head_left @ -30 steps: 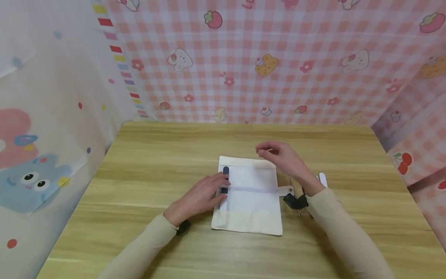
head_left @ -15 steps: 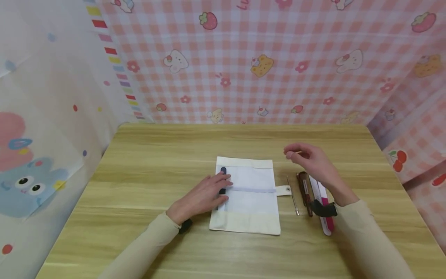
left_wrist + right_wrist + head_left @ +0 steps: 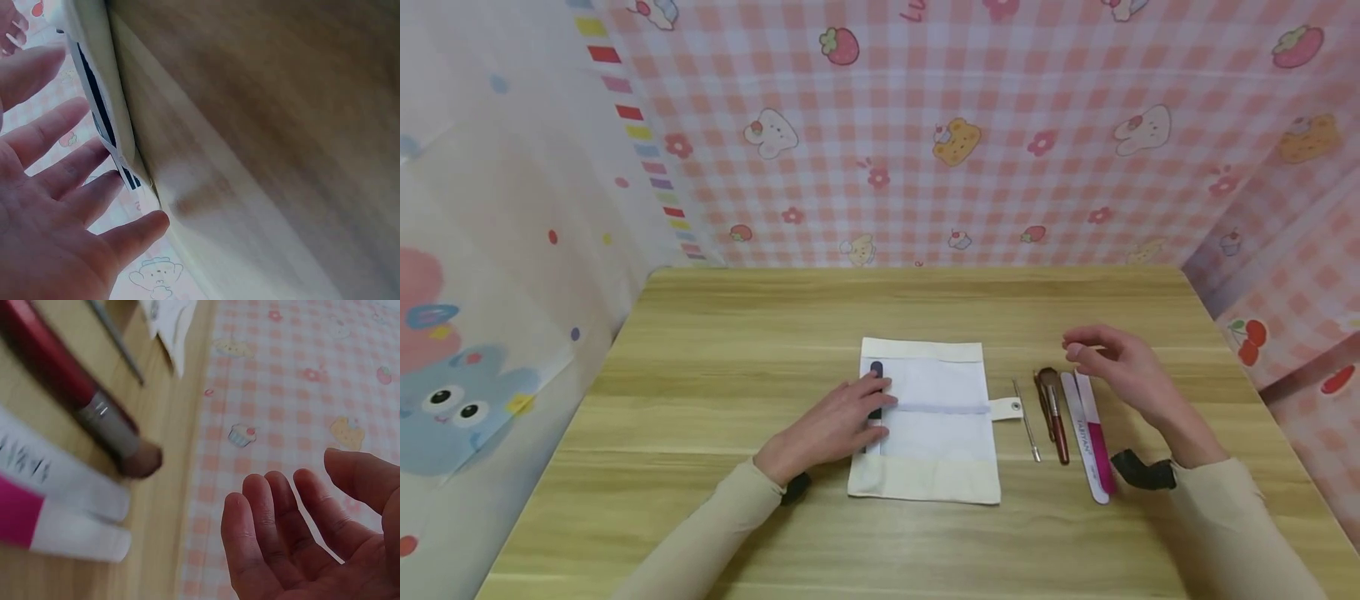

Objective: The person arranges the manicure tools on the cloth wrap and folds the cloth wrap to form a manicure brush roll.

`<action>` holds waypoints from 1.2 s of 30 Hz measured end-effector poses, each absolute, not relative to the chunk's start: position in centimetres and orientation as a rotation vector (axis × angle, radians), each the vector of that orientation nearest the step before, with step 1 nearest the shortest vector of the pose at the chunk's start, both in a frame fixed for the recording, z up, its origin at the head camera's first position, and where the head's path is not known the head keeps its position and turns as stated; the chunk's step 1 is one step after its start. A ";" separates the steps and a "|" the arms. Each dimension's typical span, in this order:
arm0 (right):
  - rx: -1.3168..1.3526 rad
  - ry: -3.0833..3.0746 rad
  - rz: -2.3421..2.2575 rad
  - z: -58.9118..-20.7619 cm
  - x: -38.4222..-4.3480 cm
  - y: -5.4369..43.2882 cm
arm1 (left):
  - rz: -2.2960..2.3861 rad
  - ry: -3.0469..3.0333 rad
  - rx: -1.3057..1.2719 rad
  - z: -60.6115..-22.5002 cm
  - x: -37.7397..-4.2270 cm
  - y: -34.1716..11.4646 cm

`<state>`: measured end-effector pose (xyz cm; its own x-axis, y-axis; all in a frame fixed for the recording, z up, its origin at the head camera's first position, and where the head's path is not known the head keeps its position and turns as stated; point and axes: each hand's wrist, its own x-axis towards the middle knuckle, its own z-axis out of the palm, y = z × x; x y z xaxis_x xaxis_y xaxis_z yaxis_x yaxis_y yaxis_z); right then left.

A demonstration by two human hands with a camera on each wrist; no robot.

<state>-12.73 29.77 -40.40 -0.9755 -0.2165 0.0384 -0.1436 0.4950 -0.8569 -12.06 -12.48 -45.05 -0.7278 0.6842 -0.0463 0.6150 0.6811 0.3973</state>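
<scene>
A cream and white fabric roll pouch [image 3: 940,383] lies unfolded on the wooden table. Along its left side is a slim, flat strip [image 3: 877,367] with a black upper part and a pale lower part. The fingers of my left hand [image 3: 829,425] rest on that strip, extended and spread; in the left wrist view they reach the pouch's edge. My right hand [image 3: 1123,375] hovers holding nothing, fingers loosely bent, above the far ends of two nail files, one white [image 3: 1081,433] and one white and pink [image 3: 1099,454]. A brush [image 3: 1060,425] with a red-brown handle lies beside them.
A slender brown item [image 3: 1043,404] lies against the brush. Left of it is a thin metal rod [image 3: 1030,433], close to the pouch's snap tab [image 3: 1006,409]. Pink checked cloth [image 3: 910,192] hangs behind the table [image 3: 737,333].
My right hand has moved from above the pouch's top edge rightward and slightly nearer, uncovering the rod, brush and files. My left hand has stayed on the strip. The head view has shifted slightly.
</scene>
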 end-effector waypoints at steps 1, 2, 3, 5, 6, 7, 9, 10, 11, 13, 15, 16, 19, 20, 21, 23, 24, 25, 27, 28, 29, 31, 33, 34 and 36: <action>-0.312 2.651 -1.504 -40.5 -12.6 30.1 | 0.533 2.700 1.058 -45.1 -12.1 -12.5; -0.302 2.654 -1.493 -40.6 -12.5 30.4 | 0.532 2.698 1.061 -45.1 -12.1 -12.5; -0.286 2.654 -1.480 -40.7 -12.4 30.6 | 0.531 2.696 1.063 -45.1 -12.1 -12.5; -0.253 2.658 -1.450 -40.8 -12.1 31.1 | 0.529 2.692 1.070 -45.1 -12.1 -12.5; -0.238 2.656 -1.436 -40.9 -12.0 31.4 | 0.531 2.691 1.074 -45.1 -12.1 -12.5; -0.223 2.659 -1.415 -41.0 -11.9 31.6 | 0.529 2.690 1.078 -45.1 -12.1 -12.5; -0.194 2.668 -1.365 -41.2 -11.8 32.1 | 0.524 2.691 1.087 -45.1 -12.1 -12.5; -0.183 2.675 -1.335 -41.3 -11.7 32.3 | 0.523 2.691 1.091 -45.1 -12.1 -12.5; -0.170 2.680 -1.302 -41.5 -11.6 32.5 | 0.520 2.691 1.094 -45.1 -12.1 -12.5; -0.146 2.674 -1.259 -41.8 -11.4 32.9 | 0.512 2.690 1.097 -45.1 -12.1 -12.5; -0.133 2.660 -1.227 -42.2 -11.3 33.2 | 0.508 2.688 1.097 -45.1 -12.1 -12.6; -0.124 2.651 -1.217 -42.4 -11.2 33.3 | 0.507 2.686 1.096 -45.1 -12.1 -12.6; -0.122 2.614 -1.223 -43.0 -11.0 33.6 | 0.506 2.681 1.090 -45.1 -12.1 -12.6; -0.118 2.602 -1.228 -43.1 -10.9 33.7 | 0.508 2.680 1.090 -45.1 -12.1 -12.6; -0.119 2.587 -1.241 -43.3 -10.8 33.8 | 0.509 2.678 1.089 -45.1 -12.1 -12.6; -0.120 2.576 -1.236 -43.5 -10.6 33.8 | 0.513 2.677 1.087 -45.2 -12.1 -12.6; -0.122 2.567 -1.241 -43.6 -10.5 33.9 | 0.515 2.676 1.087 -45.2 -12.1 -12.6; -0.126 2.566 -1.238 -43.7 -10.4 33.9 | 0.516 2.676 1.088 -45.2 -12.1 -12.6; -0.132 2.576 -1.219 -43.9 -10.3 33.9 | 0.518 2.677 1.089 -45.2 -12.1 -12.6; -0.129 2.585 -1.198 -44.0 -10.2 33.9 | 0.518 2.678 1.090 -45.2 -12.1 -12.6; -0.129 2.592 -1.183 -44.1 -10.2 33.9 | 0.519 2.679 1.090 -45.3 -12.1 -12.6; -0.124 2.614 -1.147 -44.1 -10.1 33.7 | 0.518 2.680 1.091 -45.3 -12.1 -12.7; -0.112 2.634 -1.108 -44.1 -10.0 33.6 | 0.517 2.680 1.090 -45.3 -12.1 -12.7; -0.108 2.645 -1.093 -44.1 -10.0 33.5 | 0.517 2.680 1.090 -45.3 -12.1 -12.7; -0.109 2.660 -1.081 -44.2 -10.0 33.2 | 0.514 2.677 1.087 -45.3 -12.1 -12.7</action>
